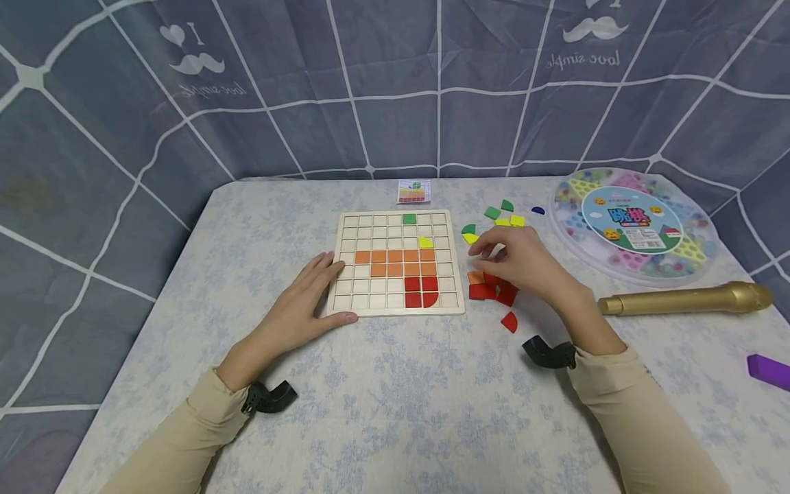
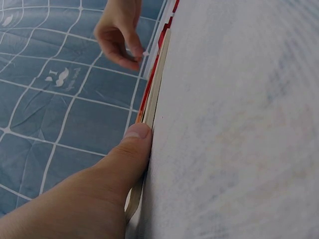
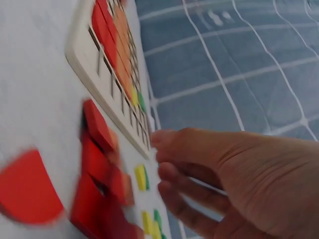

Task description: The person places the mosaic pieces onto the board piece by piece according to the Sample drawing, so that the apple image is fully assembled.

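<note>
Meanwhile left hand [image 1: 305, 295] flat, fingers straight, pressing grid board [image 1: 398, 264] corner to steady it; right hand [image 1: 521, 261] fingers curled over red pieces [image 1: 490, 289], grasp unclear.

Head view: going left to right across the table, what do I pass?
Left hand → wooden grid board → right hand over the red pieces → round game box → gold microphone → purple block.
</note>
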The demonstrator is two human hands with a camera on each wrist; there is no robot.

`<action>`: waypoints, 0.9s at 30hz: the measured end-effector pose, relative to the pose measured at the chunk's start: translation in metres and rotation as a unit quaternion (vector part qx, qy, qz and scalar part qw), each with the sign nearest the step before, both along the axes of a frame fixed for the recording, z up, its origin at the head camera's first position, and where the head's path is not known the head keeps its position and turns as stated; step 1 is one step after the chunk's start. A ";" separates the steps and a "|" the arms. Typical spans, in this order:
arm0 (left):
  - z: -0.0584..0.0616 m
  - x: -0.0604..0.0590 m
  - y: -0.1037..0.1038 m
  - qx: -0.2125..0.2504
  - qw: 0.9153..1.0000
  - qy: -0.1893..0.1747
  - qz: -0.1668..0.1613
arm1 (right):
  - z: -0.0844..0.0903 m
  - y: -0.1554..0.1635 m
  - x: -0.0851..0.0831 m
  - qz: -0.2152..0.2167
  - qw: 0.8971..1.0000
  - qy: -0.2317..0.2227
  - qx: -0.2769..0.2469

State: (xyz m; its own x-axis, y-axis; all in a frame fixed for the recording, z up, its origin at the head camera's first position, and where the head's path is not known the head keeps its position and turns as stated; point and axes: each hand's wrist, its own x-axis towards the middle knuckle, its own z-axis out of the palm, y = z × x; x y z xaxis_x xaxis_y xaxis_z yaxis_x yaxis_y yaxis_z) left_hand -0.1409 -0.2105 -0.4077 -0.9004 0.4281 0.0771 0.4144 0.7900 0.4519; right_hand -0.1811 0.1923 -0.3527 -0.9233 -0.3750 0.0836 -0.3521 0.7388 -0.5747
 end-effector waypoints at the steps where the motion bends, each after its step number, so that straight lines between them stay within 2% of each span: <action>1: 0.000 0.000 0.000 0.000 1.000 0.000 0.000 | 0.001 0.004 -0.002 -0.002 1.000 -0.006 0.009; 9: 0.000 0.000 0.000 -0.002 1.000 0.001 -0.001 | 0.004 0.030 -0.005 -0.031 0.998 -0.039 0.045; 16: 0.000 0.000 0.000 -0.004 1.000 0.002 -0.001 | 0.004 0.042 -0.006 -0.058 0.995 -0.046 0.071; 27: 0.000 0.000 0.000 -0.005 1.000 0.002 -0.002 | -0.004 0.045 -0.010 -0.083 0.993 -0.065 0.055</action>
State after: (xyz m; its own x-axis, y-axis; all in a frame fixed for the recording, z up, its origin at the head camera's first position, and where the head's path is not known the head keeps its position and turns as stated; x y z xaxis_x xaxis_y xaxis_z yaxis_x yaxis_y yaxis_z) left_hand -0.1413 -0.2102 -0.4078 -0.8984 0.4326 0.0764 0.4192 0.7924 0.4431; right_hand -0.1911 0.2369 -0.3566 -0.9736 -0.2162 -0.0731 -0.1479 0.8417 -0.5193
